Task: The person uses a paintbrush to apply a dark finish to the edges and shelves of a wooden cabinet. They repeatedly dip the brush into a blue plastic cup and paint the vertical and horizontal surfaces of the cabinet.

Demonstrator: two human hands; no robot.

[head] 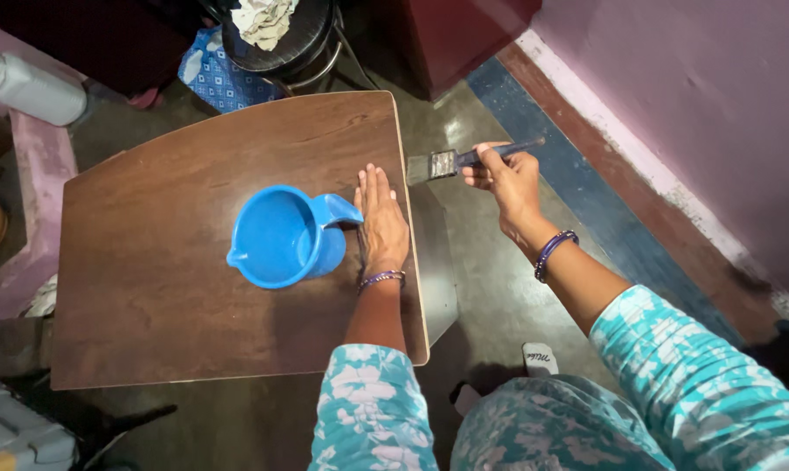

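My left hand (380,222) lies flat, fingers together, on the right part of a dark brown wooden tabletop (150,288), right beside the handle of a blue plastic jug (281,237) that stands on the wood. My right hand (506,179) is held off the table's right edge and grips the dark handle of a flat paintbrush (442,163). The brush's bristles point left and touch the table's right edge near its far corner. Both wrists wear purple bangles.
A white plastic bottle with a green cap (30,87) lies at the far left. A black stool with crumpled cloth (277,30) stands beyond the table, a blue patterned cloth (211,74) beside it. A pink wall (708,113) runs along the right.
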